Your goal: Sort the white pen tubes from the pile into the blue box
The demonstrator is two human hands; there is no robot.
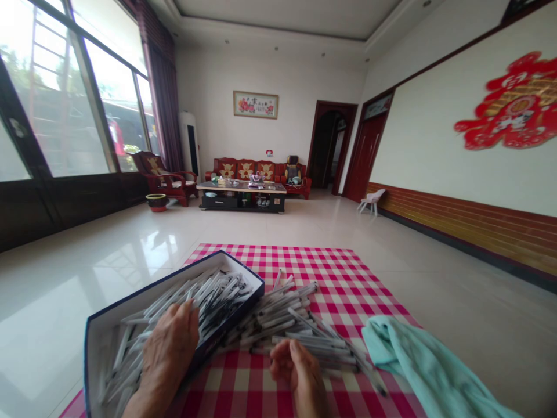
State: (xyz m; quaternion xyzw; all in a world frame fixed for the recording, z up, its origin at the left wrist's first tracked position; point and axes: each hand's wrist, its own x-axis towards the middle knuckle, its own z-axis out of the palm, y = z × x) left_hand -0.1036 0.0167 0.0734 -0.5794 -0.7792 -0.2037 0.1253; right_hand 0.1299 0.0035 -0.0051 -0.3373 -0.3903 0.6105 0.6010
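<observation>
Head view: an open navy-edged box (130, 305) is packed with white-barrelled pens (217, 296), and a loose heap of pens (278, 316) lies beside it (criss-crossed) on a pink-checked cloth (343, 278). The left hand (167, 360) rests on the boxed pens, fingers slightly spread; the right hand (296, 371) curls loosely at the heap, whether pinching anything unclear.
</observation>
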